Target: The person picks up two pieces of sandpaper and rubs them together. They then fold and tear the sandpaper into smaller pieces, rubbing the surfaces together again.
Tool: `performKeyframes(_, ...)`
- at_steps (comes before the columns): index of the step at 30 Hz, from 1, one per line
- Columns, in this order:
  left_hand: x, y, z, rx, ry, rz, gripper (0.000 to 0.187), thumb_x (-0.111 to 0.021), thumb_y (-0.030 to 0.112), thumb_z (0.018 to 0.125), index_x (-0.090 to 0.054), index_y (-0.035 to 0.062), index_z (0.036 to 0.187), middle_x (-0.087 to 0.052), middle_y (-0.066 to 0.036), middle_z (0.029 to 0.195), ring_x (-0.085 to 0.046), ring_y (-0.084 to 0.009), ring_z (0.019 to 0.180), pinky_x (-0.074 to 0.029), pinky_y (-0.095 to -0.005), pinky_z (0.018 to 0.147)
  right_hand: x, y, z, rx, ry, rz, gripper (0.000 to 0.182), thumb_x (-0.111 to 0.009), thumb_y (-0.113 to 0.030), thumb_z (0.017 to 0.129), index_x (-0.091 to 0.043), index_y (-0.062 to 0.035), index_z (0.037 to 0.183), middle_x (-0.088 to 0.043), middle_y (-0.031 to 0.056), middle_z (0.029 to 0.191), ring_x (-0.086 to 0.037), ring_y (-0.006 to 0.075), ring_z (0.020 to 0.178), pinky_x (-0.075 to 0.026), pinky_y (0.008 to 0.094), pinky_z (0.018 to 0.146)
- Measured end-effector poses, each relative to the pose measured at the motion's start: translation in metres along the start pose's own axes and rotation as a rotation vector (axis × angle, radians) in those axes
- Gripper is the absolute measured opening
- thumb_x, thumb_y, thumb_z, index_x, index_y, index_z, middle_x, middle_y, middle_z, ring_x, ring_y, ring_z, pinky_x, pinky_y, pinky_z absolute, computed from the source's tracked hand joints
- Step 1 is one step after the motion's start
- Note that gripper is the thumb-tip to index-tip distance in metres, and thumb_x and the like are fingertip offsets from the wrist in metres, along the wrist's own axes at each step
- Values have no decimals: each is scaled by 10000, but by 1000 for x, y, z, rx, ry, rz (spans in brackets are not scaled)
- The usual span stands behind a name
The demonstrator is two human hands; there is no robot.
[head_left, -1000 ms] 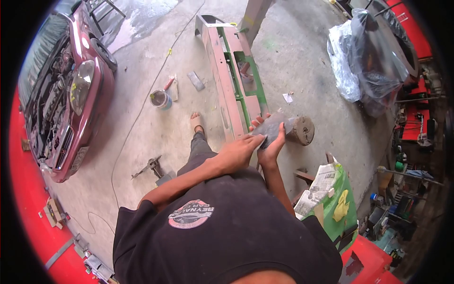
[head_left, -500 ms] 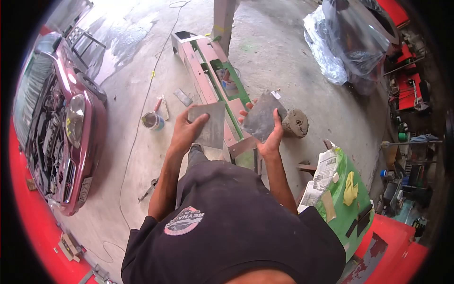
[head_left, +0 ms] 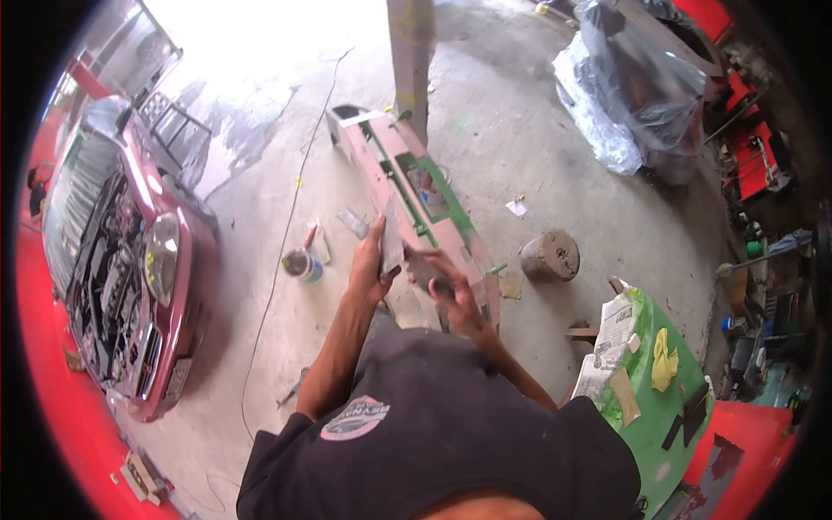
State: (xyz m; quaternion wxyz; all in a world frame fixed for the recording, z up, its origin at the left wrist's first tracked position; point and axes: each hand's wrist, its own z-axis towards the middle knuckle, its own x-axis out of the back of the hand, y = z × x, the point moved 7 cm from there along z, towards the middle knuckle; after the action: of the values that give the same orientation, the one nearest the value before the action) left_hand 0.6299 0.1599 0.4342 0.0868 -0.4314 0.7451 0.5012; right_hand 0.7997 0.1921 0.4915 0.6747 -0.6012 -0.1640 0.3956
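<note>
My left hand [head_left: 371,267] is closed round a flat, light grey rectangular plate [head_left: 393,246], now turned nearly edge-on. In my right hand [head_left: 458,299] is a second, darker grey plate [head_left: 423,267], slightly smeared by motion. The two plates come close together in front of my body, and the right one's edge is near the lower end of the left one. Beneath and beyond them stretches a long pink and green car bumper [head_left: 377,160], partly hidden by my hands and the plates.
An open can [head_left: 302,265] and a small clear sheet [head_left: 352,223] stand left of the bumper. To the right are a round brown block [head_left: 550,256] and a green panel [head_left: 659,407] with newspaper and a yellow cloth [head_left: 665,360]. A maroon car [head_left: 169,303] is at left; a post [head_left: 410,78] rises behind.
Both plates have tilted from facing me to nearly edge-on and have come together. My right hand has moved left and down toward my left hand. The camera view has shifted too.
</note>
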Motion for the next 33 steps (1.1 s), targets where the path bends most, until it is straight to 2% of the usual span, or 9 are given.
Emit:
performKeyframes(1,-4,-3,1,-8,10,8,441,-592,489,1066,-661,81,917,-652,-43,676,-600,-137,457,-375,-268,310,-1,2,-1,-9,-6,-5,489,-666,-337,1047,-617,9,1390,-536,92,1362,-589,177,1236,-492,338,1030)
performKeyframes(6,-25,-14,-14,-4,76,104,488,-589,561,1052,-590,112,860,-570,-3,638,-556,-118,451,-419,-243,363,-5,-16,8,8,-75,-78,478,-652,-376,1046,-623,-20,1363,-542,89,1294,-571,183,1219,-491,343,1019)
performKeyframes(11,-34,-11,-21,-6,-19,191,490,-534,568,1081,-570,124,877,-537,14,642,-479,-90,455,-330,-255,370,-10,-33,10,60,-49,-56,465,-635,-239,1058,-587,1,1453,-546,102,1330,-613,204,1190,-507,345,1020)
performKeyframes(14,-59,-1,-42,-16,20,138,496,-514,562,1092,-574,124,866,-552,11,675,-490,-90,482,-366,-265,392,-12,-33,11,113,-54,-101,486,-630,-212,1056,-567,10,1485,-546,108,1355,-629,213,1187,-507,346,1024)
performKeyframes(18,-32,-21,-20,-23,34,255,493,-509,540,1102,-661,83,994,-610,-8,760,-555,-102,531,-434,-260,444,-3,-33,11,116,67,-175,511,-623,-357,1055,-602,7,1413,-530,114,1349,-603,203,1220,-465,360,1096)
performKeyframes(19,-20,-24,-18,-13,-20,355,503,-516,516,1107,-698,47,1120,-668,-25,833,-594,-101,614,-482,-272,524,0,-37,13,128,94,-172,501,-631,-353,1049,-610,1,1403,-537,111,1328,-606,193,1181,-471,356,1067)
performKeyframes(23,-20,-32,-17,-141,-22,472,483,-561,420,1107,-690,-25,1245,-731,-46,996,-658,-112,846,-541,-309,742,15,-39,15,158,128,-276,477,-662,-225,1031,-603,-38,1466,-566,116,1328,-597,208,1214,-504,345,1003)
performKeyframes(28,-33,-28,-39,-105,-178,958,384,-718,333,1023,-719,-18,1178,-720,-12,890,-651,-99,758,-533,-293,696,57,-7,18,47,269,-89,416,-610,-257,1082,-600,-35,1433,-617,73,1239,-613,145,1107,-513,315,975)
performKeyframes(33,-4,-3,-25,-152,-37,498,346,-661,301,1066,-674,0,1238,-721,-34,999,-674,-103,821,-560,-281,727,77,23,14,-72,303,175,406,-550,-376,1126,-607,-45,1354,-652,17,1094,-598,82,983,-511,285,909)
